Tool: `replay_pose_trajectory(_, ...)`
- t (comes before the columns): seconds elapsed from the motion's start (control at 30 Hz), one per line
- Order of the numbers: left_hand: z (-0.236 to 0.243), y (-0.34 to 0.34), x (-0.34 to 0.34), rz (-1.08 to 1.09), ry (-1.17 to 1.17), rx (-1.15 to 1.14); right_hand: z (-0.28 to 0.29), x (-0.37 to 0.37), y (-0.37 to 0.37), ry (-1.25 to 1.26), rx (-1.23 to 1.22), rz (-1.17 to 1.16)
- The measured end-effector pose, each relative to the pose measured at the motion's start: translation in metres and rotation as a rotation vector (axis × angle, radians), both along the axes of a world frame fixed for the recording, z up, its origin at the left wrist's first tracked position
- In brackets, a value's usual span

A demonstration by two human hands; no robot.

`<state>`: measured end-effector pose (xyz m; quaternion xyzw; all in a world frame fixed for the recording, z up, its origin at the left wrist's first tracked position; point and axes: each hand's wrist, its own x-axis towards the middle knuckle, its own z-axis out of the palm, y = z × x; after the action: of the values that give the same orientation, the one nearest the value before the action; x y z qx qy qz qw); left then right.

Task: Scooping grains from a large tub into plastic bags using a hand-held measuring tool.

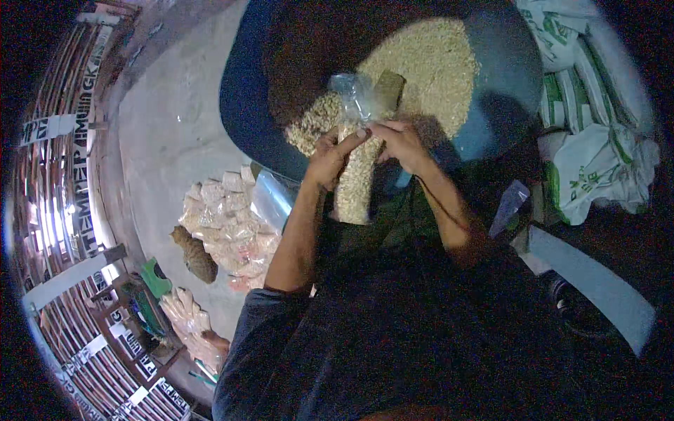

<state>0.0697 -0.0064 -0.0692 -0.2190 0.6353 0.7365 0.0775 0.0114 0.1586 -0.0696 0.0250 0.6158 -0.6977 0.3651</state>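
Note:
A long clear plastic bag (353,186) packed with pale beans hangs upright between my hands, over the near edge of a large blue tub (246,119). My left hand (330,160) is closed round its upper part from the left, thumb across the front. From the right, my right hand (401,146) grips the bag's neck with bent fingers. Above both hands the loose clear top (353,97) of the bag stands up unfilled. Heaped pale beans (435,77) lie in the tub beyond. A brownish block-like thing (389,91) rests on them, just past my right hand.
Many filled clear bags (228,217) are piled on the floor at left, beside a brown tabby cat (194,254). More filled bags (186,316) lie lower left. White and green sacks (590,168) are stacked at right. A slatted wall (56,175) stands far left.

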Motion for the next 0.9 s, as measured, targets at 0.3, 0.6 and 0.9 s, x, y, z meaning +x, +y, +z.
replay_pose_trajectory(0.3, -0.016, 0.020, 0.005, 0.209, 0.062, 0.230, -0.108, 0.002, 0.017, 0.369, -0.012, 0.060)
replay_pose_trajectory(0.6, -0.065, 0.022, 0.019, -0.041, -0.053, -0.735, -0.061, 0.010, -0.003, -0.195, -0.173, -0.270)
replay_pose_trajectory(0.9, 0.061, 0.026, 0.042, -0.089, 0.129, -0.061, 0.062, 0.004, 0.006, 0.186, 0.101, 0.038)
